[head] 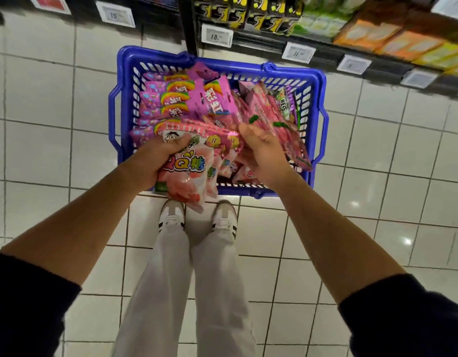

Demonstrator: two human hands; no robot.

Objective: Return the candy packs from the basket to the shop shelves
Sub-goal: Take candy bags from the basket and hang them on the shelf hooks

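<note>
A blue plastic basket [125,73] stands on the tiled floor in front of my feet, full of candy packs. Purple rainbow-print packs [179,96] lie in its left half, and pink packs [261,104] fill its right half. My left hand [155,158] is shut on a bunch of pink peach-print candy packs [189,176] lifted over the basket's near edge. My right hand [261,153] reaches into the right side, its fingers curled among the pink packs; whether it grips one I cannot tell.
Shop shelves run along the top. Black-and-yellow packs [248,11], green packs [318,19] and orange boxes [387,37] fill them, with price tags [217,36] on the shelf edge. A black upright post [189,24] stands just behind the basket. White tiled floor lies all around.
</note>
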